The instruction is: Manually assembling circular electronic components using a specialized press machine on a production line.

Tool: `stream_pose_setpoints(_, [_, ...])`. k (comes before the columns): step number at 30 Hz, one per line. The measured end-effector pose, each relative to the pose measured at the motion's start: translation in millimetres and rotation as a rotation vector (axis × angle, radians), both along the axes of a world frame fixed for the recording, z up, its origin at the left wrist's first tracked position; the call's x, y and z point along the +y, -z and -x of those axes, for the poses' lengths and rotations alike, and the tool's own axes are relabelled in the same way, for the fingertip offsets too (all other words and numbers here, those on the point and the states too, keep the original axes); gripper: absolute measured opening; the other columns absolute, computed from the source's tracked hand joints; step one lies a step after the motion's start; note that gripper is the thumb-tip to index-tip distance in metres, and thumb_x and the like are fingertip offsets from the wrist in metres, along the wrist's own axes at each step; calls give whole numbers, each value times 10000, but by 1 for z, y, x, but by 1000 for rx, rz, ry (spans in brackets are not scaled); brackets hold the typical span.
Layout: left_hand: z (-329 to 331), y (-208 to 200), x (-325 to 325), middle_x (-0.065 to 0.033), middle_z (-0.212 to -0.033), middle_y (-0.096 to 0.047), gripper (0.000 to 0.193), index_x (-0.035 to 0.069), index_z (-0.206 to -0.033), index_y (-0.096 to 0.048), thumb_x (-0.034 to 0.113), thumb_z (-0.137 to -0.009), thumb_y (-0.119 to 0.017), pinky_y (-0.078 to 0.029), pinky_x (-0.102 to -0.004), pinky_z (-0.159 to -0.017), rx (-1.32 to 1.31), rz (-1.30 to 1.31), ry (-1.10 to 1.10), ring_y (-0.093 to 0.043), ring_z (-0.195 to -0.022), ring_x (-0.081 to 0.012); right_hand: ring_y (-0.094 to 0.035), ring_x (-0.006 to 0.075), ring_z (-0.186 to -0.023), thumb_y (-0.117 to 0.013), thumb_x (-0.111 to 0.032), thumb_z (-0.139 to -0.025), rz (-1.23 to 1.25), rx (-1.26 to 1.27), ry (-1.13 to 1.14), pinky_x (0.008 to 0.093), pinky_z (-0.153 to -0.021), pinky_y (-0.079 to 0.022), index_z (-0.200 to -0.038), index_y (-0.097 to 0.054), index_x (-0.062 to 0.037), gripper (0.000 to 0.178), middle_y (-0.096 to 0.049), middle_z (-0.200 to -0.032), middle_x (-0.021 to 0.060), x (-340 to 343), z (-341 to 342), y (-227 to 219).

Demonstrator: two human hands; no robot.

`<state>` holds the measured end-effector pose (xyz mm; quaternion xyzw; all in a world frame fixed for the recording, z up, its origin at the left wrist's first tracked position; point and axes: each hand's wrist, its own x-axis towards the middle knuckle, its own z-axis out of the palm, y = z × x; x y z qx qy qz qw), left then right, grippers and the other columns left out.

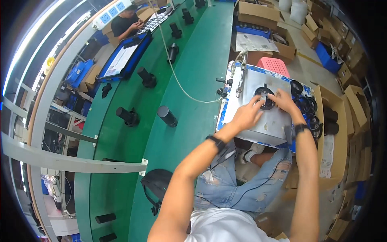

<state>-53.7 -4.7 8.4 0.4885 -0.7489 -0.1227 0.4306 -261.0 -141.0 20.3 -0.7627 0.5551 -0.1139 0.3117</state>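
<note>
A round black ring-shaped part (pixel 266 105) lies on top of a grey metal box (pixel 258 78) in front of me. My left hand (pixel 246 114) comes in from its left, with fingertips on the ring and the thumb near its lower edge. From the right, my right hand (pixel 284 101) bends its fingers down onto the same ring. Something small and pale shows between the fingertips, too small to name. Beside the right hand, several black rings (pixel 306 105) are heaped at the box's right side. A metal lever clamp (pixel 241 78) stands at the box's upper left.
Along the left runs a long green bench (pixel 193 109) carrying black cylindrical parts (pixel 167 115). A thin pale hose (pixel 175 76) droops across it. A black bag (pixel 157 183) rests near me. Cardboard boxes (pixel 258 15) and a pink stool (pixel 273 65) stand beyond; another person (pixel 125 25) works far left.
</note>
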Motion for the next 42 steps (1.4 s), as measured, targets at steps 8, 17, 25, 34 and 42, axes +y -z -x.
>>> stream_pose_setpoints(8, [-214,-51,78,-149,-1114,-588,403,43,-1094,-589,292,-801,-712,-413,-441,-922,-470,207,-893,-536,-1070,-346,-594,100,-804,-637,-188,-897,55,-619,56,253,-759,-469,-1030,-609,-11,223,-649,-863,34,52,29,22])
stream_pose_setpoints(17, [-277,-8,98,-110,-786,-665,263,78,-819,-690,307,-710,-760,-515,-365,-702,-402,-507,-661,-639,-721,-259,-566,85,-739,-631,-96,-856,190,-616,2,229,-698,-444,-915,-645,-12,104,-638,-795,15,57,24,39])
stream_pose_setpoints(25, [-138,-142,65,-84,-797,-688,130,-5,-796,-686,124,-796,-700,-496,-303,-746,266,-412,512,-636,-777,-165,-639,218,-967,-494,-456,-947,-378,-1064,-416,337,-868,-491,-1207,-531,43,564,-650,-1047,158,156,-84,-55])
stream_pose_setpoints(34, [-37,-84,58,-160,-1340,-474,604,14,-1423,-340,270,-931,-577,-412,-308,-973,712,-387,372,-452,-1246,-205,-545,251,-1058,-591,-240,-902,-341,-1756,20,370,-997,-426,-1323,-389,-5,523,-542,-1160,149,149,-73,-81])
stream_pose_setpoints(42, [-5,-35,67,-176,-948,-624,667,23,-1422,-270,431,-951,-509,-482,-266,-510,1609,-928,1125,-637,-660,-209,-503,230,-1041,-788,-380,-741,-542,-1785,-432,430,-1023,-406,-1234,-376,-86,706,-472,-1036,43,121,-40,-72])
